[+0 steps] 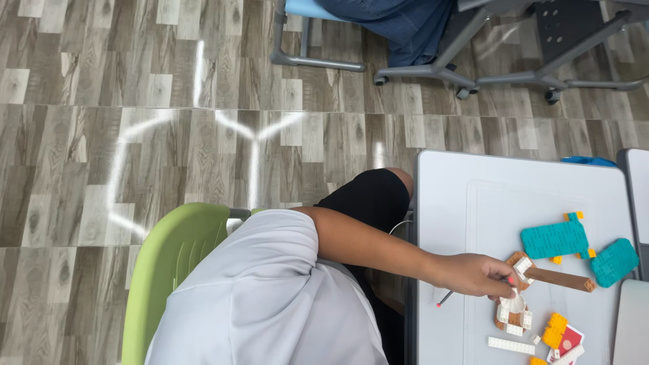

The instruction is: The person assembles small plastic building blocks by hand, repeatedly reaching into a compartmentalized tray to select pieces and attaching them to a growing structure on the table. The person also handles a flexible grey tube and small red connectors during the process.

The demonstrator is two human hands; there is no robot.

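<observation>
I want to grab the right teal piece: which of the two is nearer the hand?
The larger, flat rectangular teal plate with yellow bits; the smaller rounded one lies farther from the hand.

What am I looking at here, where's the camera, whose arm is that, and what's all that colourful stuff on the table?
This is a single picture from a camera worn on a person's head, looking down and to the side, so the view is tilted. There is no machine: the work is done with bare hands. The person wears a white shirt and sits on a green chair. Only one hand shows; which hand it is I cannot tell. It reaches onto a white table and touches a small model of brown and white building bricks, next to a long brown piece. Nearby lie two teal plates, yellow bricks and a white strip. At the top, another person's leg in jeans sits by grey chair legs on a wood-pattern floor.
</observation>
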